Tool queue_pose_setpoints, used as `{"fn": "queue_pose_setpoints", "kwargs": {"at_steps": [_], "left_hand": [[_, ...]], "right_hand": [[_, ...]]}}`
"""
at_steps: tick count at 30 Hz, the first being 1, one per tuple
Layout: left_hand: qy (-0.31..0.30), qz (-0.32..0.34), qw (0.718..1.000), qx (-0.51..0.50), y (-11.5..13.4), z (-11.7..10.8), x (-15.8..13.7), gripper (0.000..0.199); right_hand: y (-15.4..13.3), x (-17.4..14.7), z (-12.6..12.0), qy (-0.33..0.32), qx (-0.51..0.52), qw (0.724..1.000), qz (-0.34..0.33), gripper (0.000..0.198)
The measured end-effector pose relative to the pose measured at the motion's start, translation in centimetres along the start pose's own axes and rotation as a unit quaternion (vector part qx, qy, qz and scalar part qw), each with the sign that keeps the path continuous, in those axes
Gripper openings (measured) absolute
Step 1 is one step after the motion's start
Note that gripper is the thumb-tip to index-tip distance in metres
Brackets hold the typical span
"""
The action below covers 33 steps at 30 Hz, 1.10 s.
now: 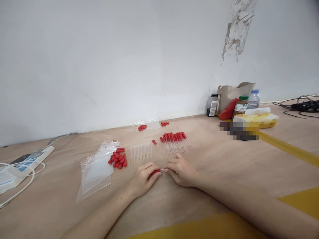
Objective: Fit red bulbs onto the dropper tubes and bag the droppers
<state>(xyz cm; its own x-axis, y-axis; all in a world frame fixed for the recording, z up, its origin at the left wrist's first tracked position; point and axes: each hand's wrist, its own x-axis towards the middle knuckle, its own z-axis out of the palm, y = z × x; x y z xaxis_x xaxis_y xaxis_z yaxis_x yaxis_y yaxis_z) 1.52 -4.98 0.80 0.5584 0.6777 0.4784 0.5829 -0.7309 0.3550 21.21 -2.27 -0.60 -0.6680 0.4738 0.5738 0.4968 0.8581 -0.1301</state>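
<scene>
Between thumb and fingers, my left hand (144,179) pinches a red rubber bulb (155,172). My right hand (181,171) grips a thin clear dropper tube (162,170), whose end meets the bulb; most of the tube is hidden by the fingers. Beyond my hands lies a row of bare clear tubes (141,151). Right of it, several droppers with red bulbs (174,141) lie side by side, and one single dropper (154,142) lies apart from them. A pile of loose red bulbs (119,158) rests left of the tubes, at the edge of clear plastic bags (96,169).
Near the wall lies another clear bag (152,125) with a few red bulbs. At the right stand a tissue pack (267,120), a green-lidded jar (241,104), a water bottle (254,99) and a beige bag (231,94). White cables (32,176) lie at the left.
</scene>
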Motion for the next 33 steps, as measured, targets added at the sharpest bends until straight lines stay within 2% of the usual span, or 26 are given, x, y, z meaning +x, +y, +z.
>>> {"fn": "queue_pose_setpoints", "kwargs": {"at_steps": [6, 9, 12, 18, 21, 24, 27, 33], "left_hand": [[0.003, -0.033, 0.999, 0.006, -1.2, -0.4, 0.2, 0.017], [0.008, -0.074, 0.997, 0.01, -1.3, -0.3, 0.2, 0.019], [0.005, -0.103, 0.995, 0.009, -1.3, -0.3, 0.3, 0.022], [-0.009, -0.102, 0.995, -0.004, -1.4, -0.3, 0.3, 0.018], [-0.009, -0.098, 0.995, -0.004, -1.4, -0.2, 0.3, 0.019], [-0.008, -0.096, 0.995, -0.007, -1.4, -0.1, 0.3, 0.018], [-0.01, -0.094, 0.996, -0.01, -1.5, -0.1, 0.3, 0.017], [-0.021, -0.09, 0.996, -0.009, -1.5, -0.2, 0.0, 0.017]], "right_hand": [[0.5, 0.1, -0.6, 0.006, -0.096, 0.995, -0.011, 0.021], [0.8, -0.1, -1.1, -0.008, -0.133, 0.991, 0.011, 0.018], [1.2, -0.2, -1.4, -0.014, -0.142, 0.988, 0.058, 0.017], [1.5, -0.3, -1.9, -0.006, -0.117, 0.978, 0.174, 0.018], [1.7, 0.4, -2.4, 0.002, -0.065, 0.962, 0.265, 0.018], [2.0, 2.1, -2.6, -0.019, -0.027, 0.94, 0.34, 0.022], [2.5, 4.4, -2.0, -0.017, -0.047, 0.927, 0.372, 0.025], [3.1, 8.2, 1.0, -0.047, -0.112, 0.903, 0.413, 0.041]]}}
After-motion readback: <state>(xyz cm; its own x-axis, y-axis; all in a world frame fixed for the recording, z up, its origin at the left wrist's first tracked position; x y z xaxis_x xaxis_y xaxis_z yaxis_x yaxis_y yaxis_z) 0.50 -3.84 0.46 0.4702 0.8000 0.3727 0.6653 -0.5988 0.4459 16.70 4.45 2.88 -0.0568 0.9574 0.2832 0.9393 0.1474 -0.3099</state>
